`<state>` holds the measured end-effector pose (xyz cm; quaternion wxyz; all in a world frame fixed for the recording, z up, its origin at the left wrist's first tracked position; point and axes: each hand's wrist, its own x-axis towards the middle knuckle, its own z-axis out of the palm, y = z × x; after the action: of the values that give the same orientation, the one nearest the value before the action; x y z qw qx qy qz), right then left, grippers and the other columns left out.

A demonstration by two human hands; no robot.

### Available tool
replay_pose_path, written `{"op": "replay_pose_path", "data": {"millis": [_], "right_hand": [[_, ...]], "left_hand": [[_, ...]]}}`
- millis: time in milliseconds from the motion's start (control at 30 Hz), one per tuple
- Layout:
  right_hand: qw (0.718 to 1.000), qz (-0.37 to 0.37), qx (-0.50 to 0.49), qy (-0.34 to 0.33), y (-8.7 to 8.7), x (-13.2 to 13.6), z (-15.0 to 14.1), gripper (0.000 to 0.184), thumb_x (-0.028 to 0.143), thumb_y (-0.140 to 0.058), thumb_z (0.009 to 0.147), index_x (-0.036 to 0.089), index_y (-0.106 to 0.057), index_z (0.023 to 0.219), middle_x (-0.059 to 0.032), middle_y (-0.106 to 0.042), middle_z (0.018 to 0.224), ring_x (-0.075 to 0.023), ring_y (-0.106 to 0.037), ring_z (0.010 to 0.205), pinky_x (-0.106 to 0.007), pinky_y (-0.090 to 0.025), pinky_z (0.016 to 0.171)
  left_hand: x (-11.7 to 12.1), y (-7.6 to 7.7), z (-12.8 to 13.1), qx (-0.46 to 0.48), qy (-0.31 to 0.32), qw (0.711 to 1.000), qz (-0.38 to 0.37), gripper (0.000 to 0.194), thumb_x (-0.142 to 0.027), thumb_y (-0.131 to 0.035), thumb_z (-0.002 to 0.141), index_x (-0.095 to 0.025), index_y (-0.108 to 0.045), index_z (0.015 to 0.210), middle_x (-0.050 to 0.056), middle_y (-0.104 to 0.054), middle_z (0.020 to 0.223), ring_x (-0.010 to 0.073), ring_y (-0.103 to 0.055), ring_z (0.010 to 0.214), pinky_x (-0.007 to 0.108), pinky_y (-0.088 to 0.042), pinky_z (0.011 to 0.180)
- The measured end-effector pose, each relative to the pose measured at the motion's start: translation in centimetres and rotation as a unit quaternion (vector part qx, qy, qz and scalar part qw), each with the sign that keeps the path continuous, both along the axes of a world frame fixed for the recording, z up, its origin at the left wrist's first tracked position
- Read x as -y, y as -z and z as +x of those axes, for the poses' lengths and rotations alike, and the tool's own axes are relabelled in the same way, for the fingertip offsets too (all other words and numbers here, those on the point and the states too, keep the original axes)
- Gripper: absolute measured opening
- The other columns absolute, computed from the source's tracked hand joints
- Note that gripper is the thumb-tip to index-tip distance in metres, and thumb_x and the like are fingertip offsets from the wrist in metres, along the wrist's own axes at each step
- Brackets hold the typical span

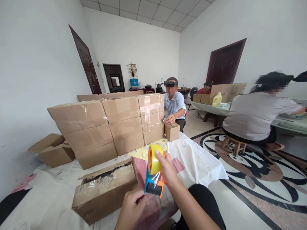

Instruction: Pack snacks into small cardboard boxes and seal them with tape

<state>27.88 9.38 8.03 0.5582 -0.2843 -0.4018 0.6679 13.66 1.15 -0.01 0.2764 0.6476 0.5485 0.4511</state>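
My right hand [169,169] grips a tape dispenser [147,177] with a blue and orange frame and a yellow roll of clear tape, its thumb lying on the roll. Just below and left of the dispenser, my left hand [134,204] has its fingers pinched at the cutter end, where the clear tape appears to start. The exact tape end is hard to make out. Left of both hands lies a long cardboard box [105,193], with a ragged gap along its top showing something dark inside.
Stacked taped cartons [124,123] form a wall across the cloth-covered table [192,156]. An open carton [56,153] stands at left. A person [175,103] opposite touches a small box [172,131]. Another person [251,111] sits on a stool [233,143] at right.
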Motion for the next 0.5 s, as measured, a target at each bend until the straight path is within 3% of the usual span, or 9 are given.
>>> {"op": "replay_pose_path", "data": {"millis": [200, 500], "right_hand": [[0.996, -0.084, 0.006, 0.015, 0.5, -1.4, -0.1, 0.041, 0.061, -0.066, 0.082, 0.022, -0.056, 0.09, -0.0013, -0.062, 0.061, -0.0217, -0.063, 0.051, -0.034, -0.052, 0.048], [0.997, -0.05, 0.029, 0.059, 0.0, -1.1, 0.3, 0.04, 0.057, -0.072, 0.08, 0.021, -0.06, 0.092, 0.0003, -0.062, 0.061, -0.0177, -0.06, 0.048, -0.03, -0.051, 0.046]], "left_hand": [[0.7, -2.0, 0.7, 0.003, 0.007, 1.0, -0.022, 0.043, -0.05, -0.058, 0.088, -0.018, -0.07, 0.061, 0.004, -0.057, 0.055, 0.0177, -0.051, 0.056, 0.027, -0.035, 0.058], [2.0, -3.3, 0.6, 0.088, 0.059, 0.987, -0.121, 0.045, -0.052, -0.059, 0.086, -0.017, -0.056, 0.058, 0.001, -0.054, 0.055, 0.014, -0.047, 0.056, 0.025, -0.034, 0.056]]}}
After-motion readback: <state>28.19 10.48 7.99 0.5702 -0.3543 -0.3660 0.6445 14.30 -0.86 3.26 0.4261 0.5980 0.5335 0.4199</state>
